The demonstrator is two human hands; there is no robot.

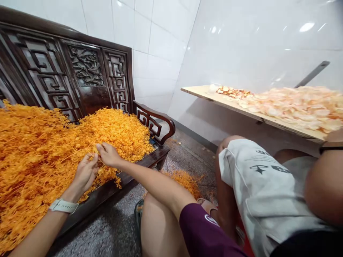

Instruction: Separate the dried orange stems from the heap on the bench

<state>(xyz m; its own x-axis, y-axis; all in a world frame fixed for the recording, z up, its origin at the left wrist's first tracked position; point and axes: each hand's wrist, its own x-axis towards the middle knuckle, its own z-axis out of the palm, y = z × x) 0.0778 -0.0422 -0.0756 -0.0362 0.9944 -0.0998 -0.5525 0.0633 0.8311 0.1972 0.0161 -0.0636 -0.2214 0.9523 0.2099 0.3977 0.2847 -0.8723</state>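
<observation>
Orange strands (40, 160) heaped thick across carved dark-wood settee (85, 67); left hand (85, 173), right hand (108, 154) meet at pile's near edge, grips pinched together on few strands.

Carved dk wood bench (85, 67) heaped w/ orange shreds (40, 157); wood shelf (203, 94) w/ pale chips (294, 107).
</observation>
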